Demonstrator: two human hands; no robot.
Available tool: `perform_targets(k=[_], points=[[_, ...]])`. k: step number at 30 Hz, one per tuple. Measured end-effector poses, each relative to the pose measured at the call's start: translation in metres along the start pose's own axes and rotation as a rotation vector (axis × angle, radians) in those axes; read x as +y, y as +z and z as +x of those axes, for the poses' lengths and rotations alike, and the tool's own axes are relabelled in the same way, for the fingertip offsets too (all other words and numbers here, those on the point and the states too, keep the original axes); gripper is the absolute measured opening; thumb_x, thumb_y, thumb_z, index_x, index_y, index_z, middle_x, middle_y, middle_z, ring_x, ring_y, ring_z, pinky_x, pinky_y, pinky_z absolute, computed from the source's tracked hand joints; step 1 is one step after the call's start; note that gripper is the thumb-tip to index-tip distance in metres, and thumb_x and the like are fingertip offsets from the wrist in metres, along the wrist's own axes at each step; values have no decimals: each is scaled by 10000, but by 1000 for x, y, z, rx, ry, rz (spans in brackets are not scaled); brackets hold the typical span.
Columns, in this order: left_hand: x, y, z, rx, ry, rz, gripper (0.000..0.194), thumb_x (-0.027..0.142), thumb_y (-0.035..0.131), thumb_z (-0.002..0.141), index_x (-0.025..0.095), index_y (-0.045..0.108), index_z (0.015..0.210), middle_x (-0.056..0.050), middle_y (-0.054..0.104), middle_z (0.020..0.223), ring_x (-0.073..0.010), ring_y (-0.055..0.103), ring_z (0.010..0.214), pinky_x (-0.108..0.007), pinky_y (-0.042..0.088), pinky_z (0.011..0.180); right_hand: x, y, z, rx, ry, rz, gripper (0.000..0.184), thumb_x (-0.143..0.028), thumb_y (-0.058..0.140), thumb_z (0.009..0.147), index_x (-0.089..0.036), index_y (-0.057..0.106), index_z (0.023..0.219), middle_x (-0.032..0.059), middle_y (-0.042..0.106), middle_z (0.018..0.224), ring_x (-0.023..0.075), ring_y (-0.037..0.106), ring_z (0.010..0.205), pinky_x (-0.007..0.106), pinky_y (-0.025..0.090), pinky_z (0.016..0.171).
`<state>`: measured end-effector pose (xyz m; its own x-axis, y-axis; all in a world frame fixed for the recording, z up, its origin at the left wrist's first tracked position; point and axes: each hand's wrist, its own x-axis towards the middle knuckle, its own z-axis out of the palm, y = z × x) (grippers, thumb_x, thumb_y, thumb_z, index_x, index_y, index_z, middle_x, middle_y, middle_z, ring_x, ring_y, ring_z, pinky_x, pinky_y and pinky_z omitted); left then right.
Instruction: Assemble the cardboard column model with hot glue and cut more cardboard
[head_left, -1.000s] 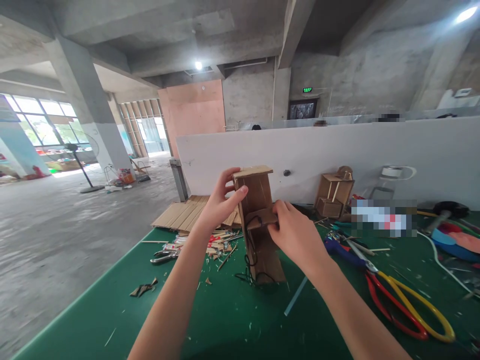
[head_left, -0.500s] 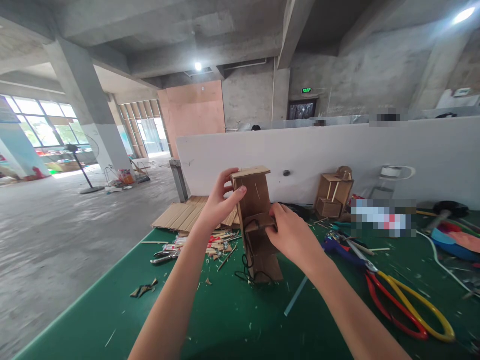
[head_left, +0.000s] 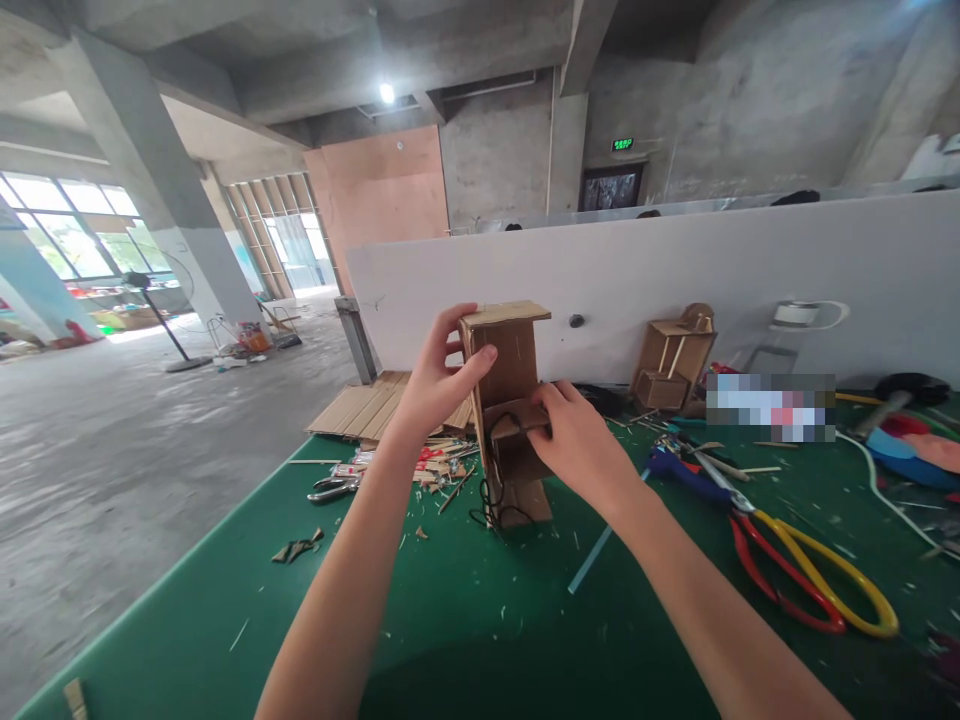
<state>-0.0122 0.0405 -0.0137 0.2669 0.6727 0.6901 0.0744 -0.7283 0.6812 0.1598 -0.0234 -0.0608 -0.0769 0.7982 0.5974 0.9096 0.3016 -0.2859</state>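
Observation:
Upright on the green table stands a tall, open-fronted cardboard box (head_left: 508,365) with a flat top piece. My left hand (head_left: 442,385) grips its upper left side, thumb on the front edge and fingers behind. Partway up the box, my right hand (head_left: 574,430) pinches a small cardboard flap (head_left: 514,418) that sticks out like a shelf. A thin black cord (head_left: 491,505) loops down the box's left side and trails at its base. The fingertips of my right hand are partly hidden behind the flap.
Red-and-yellow-handled scissors (head_left: 817,570) and blue-handled pliers (head_left: 686,475) lie at the right. Another cardboard box model (head_left: 671,360) stands by the white partition (head_left: 645,260). At the left are cardboard sheets (head_left: 360,405), silver pliers (head_left: 334,488) and loose sticks. A pale blue strip (head_left: 592,560) lies in front.
The head view has shifted slightly, so most of the scene sits higher. The box leans a little differently, its top nearer me. Both hands keep their hold on box and flap.

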Motion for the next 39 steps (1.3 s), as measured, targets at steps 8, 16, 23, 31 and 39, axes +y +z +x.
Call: perform_targets(k=[8, 16, 23, 31, 39], points=[[-1, 3, -1, 0, -17, 114, 493, 400, 641, 803, 328, 468, 1258, -46, 471, 1350, -180, 564, 1020, -249, 539, 719, -2, 5, -1, 84, 21, -121, 175, -123, 443, 796, -160, 514, 953, 83, 551, 967, 194, 559, 785, 303, 415, 600], [-8, 2, 1, 22, 35, 167, 492, 371, 659, 791, 350, 481, 1249, -43, 496, 1311, -184, 577, 1022, -252, 538, 725, 4, 21, -1, 108, -18, -187, 188, -114, 463, 783, -154, 499, 964, 92, 553, 966, 197, 565, 827, 285, 391, 576], [-6, -2, 3, 102, 2, 97, 444, 329, 656, 782, 309, 499, 1197, -44, 519, 1247, -159, 583, 948, -259, 547, 718, 2, 15, -1, 3, 23, -187, 167, -144, 455, 800, -166, 505, 958, 69, 541, 979, 156, 540, 729, 287, 317, 535], [-9, -19, 3, 76, -80, 77, 492, 345, 662, 778, 339, 481, 1236, -42, 494, 1243, -176, 588, 984, -419, 525, 926, -8, 10, 0, -87, 36, -222, 200, -155, 445, 825, -161, 529, 1007, 71, 547, 1017, 166, 558, 792, 286, 257, 497], [-8, -26, 1, -6, -88, 107, 586, 421, 683, 766, 386, 465, 1309, -50, 449, 1332, -218, 566, 1061, -497, 471, 1008, -9, 1, -1, -81, -8, -308, 225, -119, 437, 827, -170, 541, 1019, 57, 559, 1006, 173, 576, 841, 279, 241, 461]])
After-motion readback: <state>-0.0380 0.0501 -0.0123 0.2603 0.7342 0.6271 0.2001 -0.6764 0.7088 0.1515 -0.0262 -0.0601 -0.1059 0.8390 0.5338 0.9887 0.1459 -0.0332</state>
